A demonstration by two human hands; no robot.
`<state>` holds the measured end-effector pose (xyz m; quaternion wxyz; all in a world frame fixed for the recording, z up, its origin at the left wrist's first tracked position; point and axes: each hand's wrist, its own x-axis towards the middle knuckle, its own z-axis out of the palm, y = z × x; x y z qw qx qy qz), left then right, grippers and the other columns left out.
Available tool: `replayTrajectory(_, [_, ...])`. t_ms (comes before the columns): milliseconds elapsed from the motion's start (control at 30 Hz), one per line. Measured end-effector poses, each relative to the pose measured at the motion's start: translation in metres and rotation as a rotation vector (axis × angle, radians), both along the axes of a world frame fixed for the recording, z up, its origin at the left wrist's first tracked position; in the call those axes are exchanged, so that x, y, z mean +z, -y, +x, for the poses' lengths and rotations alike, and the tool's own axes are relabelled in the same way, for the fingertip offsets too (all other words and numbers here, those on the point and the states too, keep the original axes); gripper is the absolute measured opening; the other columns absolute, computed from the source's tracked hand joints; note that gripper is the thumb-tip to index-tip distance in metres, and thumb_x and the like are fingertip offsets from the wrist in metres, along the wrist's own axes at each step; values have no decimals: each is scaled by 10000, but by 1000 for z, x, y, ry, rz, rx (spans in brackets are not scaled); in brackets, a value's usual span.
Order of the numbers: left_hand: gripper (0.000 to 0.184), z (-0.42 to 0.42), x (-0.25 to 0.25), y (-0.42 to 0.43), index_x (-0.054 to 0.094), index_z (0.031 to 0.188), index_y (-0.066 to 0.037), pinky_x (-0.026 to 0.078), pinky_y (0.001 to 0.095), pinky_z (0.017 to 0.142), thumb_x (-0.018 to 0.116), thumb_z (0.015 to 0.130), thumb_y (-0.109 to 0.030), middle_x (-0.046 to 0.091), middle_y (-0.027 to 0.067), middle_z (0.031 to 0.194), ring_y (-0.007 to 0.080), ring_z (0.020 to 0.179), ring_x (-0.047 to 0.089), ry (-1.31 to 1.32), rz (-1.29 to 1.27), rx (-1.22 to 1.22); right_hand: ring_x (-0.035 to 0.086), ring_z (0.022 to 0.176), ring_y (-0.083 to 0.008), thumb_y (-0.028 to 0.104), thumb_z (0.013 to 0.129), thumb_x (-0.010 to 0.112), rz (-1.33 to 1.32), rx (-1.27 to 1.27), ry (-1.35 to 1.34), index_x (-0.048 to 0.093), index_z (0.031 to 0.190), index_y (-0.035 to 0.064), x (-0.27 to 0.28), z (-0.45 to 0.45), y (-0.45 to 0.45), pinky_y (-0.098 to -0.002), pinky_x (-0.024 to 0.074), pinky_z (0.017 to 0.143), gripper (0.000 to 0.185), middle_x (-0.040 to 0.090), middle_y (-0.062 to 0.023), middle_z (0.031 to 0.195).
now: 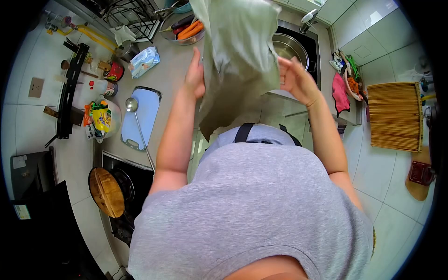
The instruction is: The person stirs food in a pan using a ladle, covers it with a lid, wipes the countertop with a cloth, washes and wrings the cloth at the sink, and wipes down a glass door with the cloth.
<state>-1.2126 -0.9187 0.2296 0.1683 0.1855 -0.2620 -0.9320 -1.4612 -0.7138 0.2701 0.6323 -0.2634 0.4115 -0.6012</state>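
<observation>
A large grey-green cloth (pixel 240 60), its kind unclear, hangs in folds in front of me and runs out of the top of the view. My left hand (pixel 195 78) is at its left edge, thumb stretched upward and apart; the other fingers are partly hidden. On the opposite edge, my right hand (pixel 298 80) has its fingers extended, the tips against or just beside the fabric, slightly blurred. Neither hand shows a clear grip. Behind the cloth, part of the counter and sink is hidden.
A metal pot (pixel 290 49) sits in the sink at right. On the left counter are a bowl of carrots (pixel 189 31), a wipes pack (pixel 144 62), a blue cutting board (pixel 144 109) and a ladle (pixel 132 104). A wooden-lidded pan (pixel 106 192) stands on the stove.
</observation>
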Motion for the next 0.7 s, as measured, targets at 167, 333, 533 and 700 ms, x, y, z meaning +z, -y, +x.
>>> replayTrajectory(167, [348, 47, -35, -12, 660, 1209, -40, 547, 364, 937, 701, 934, -249, 708, 106, 1137, 216, 1023, 686, 213, -342, 64, 657, 926, -51, 188, 930, 723, 38, -76, -317, 637, 1257, 43, -25, 22, 16, -201, 503, 673, 368, 712, -11, 1105])
replayTrajectory(333, [198, 88, -5, -10, 703, 1043, -23, 580, 312, 822, 719, 846, -24, 726, 72, 967, 143, 885, 704, 538, -644, 94, 631, 743, -27, 123, 937, 707, -42, -263, -531, 673, 1211, 45, 10, 34, 21, -187, 452, 611, 287, 734, 19, 950])
replayTrajectory(533, [399, 116, -16, -17, 624, 1262, -15, 575, 257, 741, 665, 866, -37, 708, 26, 933, 100, 836, 683, 795, -569, 357, 646, 740, -72, 97, 913, 720, -20, -404, -708, 622, 1195, 3, 21, 18, 17, -227, 484, 639, 313, 737, -26, 889])
replayTrajectory(700, [370, 107, 5, -33, 638, 1275, -9, 533, 215, 692, 656, 906, 4, 709, 50, 937, 63, 778, 636, 353, -433, 544, 626, 678, -89, 110, 880, 744, 137, -468, -1117, 591, 1146, 62, 22, -1, 12, -254, 462, 634, 311, 712, -58, 783])
